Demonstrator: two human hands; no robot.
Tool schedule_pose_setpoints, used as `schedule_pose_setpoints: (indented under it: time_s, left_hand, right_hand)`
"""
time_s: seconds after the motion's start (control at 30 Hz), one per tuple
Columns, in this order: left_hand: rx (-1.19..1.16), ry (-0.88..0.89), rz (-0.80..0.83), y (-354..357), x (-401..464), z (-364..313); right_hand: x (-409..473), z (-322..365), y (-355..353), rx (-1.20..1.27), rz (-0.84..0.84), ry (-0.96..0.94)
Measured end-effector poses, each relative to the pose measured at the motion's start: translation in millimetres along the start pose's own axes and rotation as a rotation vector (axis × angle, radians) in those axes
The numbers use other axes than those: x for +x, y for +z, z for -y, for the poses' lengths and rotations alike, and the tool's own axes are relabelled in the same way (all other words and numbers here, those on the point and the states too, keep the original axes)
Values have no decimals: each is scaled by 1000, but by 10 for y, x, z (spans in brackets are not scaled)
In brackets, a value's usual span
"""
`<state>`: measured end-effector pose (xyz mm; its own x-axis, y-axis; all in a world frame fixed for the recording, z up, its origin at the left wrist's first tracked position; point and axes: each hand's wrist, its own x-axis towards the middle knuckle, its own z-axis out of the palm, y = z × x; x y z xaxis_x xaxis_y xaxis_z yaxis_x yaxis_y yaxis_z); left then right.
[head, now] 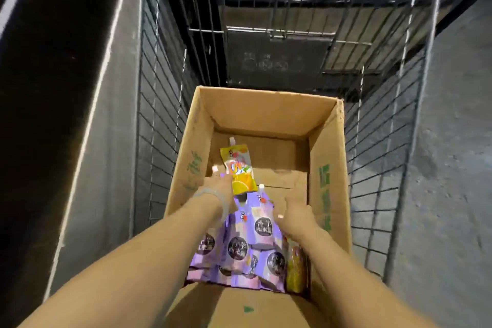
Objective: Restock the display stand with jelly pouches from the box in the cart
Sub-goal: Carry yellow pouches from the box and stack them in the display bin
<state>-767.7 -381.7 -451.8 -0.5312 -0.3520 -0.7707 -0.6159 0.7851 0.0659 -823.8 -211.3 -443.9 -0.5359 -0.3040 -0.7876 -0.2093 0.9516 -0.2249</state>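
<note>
Open cardboard box [328, 168] inside wire cart [165, 104], grey floor [452, 194] alongside; left hand [218, 185] gripping yellow jelly pouch [239, 168], right hand [292, 217] relaxed over purple pouches [239, 253].

left hand [218, 186] gripping yellow pouch [238, 166] in box [326, 157]

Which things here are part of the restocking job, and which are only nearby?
Part of the job:
cardboard box
purple pouches
yellow pouch
wire cart
left hand
right hand

Only nearby:
grey floor
bracelet
</note>
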Motion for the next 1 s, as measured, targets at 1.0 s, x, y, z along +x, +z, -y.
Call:
schedule_pose_setpoints:
  time_s: [1.0]
  left_hand:
    - [-983,-429,-116,621,1144,-111]
  right_hand:
    - [1487,-337,576,295,-266,175]
